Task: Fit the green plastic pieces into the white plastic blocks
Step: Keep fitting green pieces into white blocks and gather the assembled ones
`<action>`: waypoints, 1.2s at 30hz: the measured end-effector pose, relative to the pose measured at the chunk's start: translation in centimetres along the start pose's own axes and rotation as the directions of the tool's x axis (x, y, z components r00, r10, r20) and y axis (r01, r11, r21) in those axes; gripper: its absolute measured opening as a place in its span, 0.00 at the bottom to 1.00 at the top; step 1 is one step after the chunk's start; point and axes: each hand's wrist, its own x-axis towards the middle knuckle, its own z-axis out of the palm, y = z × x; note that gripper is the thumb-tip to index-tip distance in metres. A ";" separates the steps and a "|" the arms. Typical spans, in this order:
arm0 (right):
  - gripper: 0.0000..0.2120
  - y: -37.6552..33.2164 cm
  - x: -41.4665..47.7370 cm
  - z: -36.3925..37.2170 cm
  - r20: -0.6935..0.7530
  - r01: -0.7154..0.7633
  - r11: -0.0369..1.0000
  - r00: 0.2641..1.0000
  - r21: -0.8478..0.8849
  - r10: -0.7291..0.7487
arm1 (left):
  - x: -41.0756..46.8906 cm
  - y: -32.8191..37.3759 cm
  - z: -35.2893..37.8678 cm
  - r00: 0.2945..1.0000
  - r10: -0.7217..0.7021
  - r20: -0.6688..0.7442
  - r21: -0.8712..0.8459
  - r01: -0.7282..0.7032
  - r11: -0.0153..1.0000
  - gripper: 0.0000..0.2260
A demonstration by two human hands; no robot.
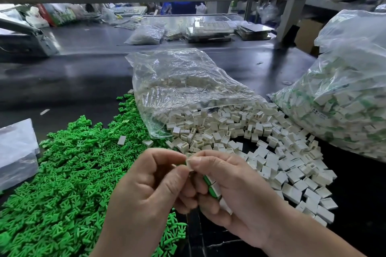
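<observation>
Now, beside the heaped green pieces (pixel 62 173), the left hand (pixel 150 185) pinches one, it seems, against a white block (pixel 189 164) gripped by fingers of the right hand (pixel 236 190). Fitting is underway, I judge; next needs a straight push.

Both forearms come in from the lower edge and the hands meet in the middle, all fingers curled. The left hand (pixel 154 181) pinches a green piece (pixel 184 162), mostly hidden, between thumb and forefinger; the right hand (pixel 236 190) pinches a white block (pixel 189 164) just beside it
</observation>
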 end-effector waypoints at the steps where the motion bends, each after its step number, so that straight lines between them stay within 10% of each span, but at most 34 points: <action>1: 0.08 0.0 0.0 0.1 0.001 -0.010 1.000 1.000 0.005 0.010 | -0.2 0.0 -0.2 0.998 0.066 -0.020 0.153 -0.062 0.986 0.08; 12: 0.06 0.0 0.1 0.1 -0.009 -0.044 0.999 0.999 -0.006 0.044 | 0.0 1.0 -1.1 0.962 0.273 0.029 0.661 -0.223 0.716 0.08; 24: 0.06 0.4 0.1 -0.2 0.037 -0.068 0.997 0.997 0.033 0.067 | 0.0 1.2 -0.4 0.952 0.302 0.047 0.652 -0.259 0.713 0.08; 30: 0.12 -0.7 0.6 -2.5 0.006 -0.067 0.887 0.997 0.457 0.072 | 0.1 0.6 -0.8 0.968 0.253 0.008 0.620 -0.203 0.758 0.09; 36: 0.06 -4.3 -0.3 -4.0 -0.185 0.195 0.942 0.972 0.274 -0.148 | 0.4 0.5 -0.8 0.945 0.266 0.192 0.599 -0.327 0.731 0.06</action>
